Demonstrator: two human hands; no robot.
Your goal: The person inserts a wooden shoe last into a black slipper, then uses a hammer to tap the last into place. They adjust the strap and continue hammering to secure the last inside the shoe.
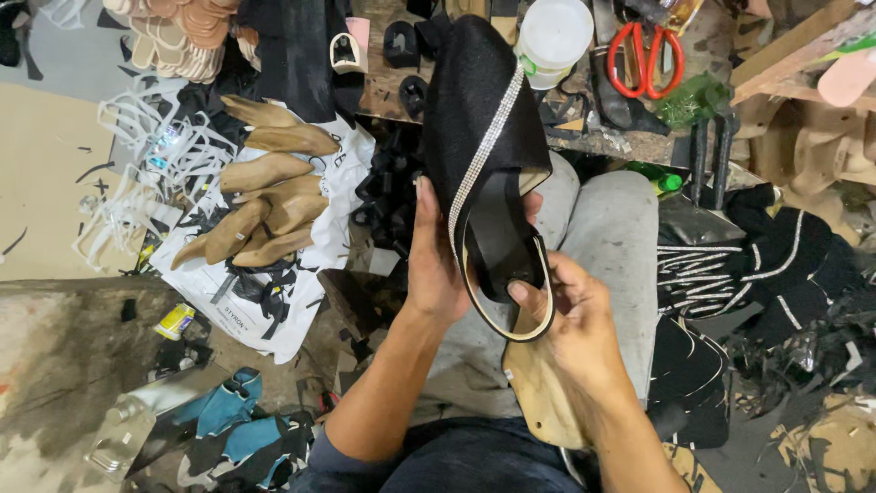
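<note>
I hold a black shoe upper [479,110] with a diagonal rhinestone strip, its pointed toe aimed away from me, above my grey-trousered lap. My left hand [433,260] grips its left side, thumb up along the edge. My right hand [566,315] pinches the heel opening with its pale lining rim, thumb pressed inside. A tan shoe insole board [538,393] lies under my right hand; whether the hand grips it I cannot tell.
Several tan shoe lasts [265,196] lie on a white plastic bag [274,301] at left. Red-handled scissors [643,55] and a white tub [552,36] sit on the bench ahead. Black uppers with rhinestone strips [739,265] pile at right. Blue cloth [233,420] lies on the floor.
</note>
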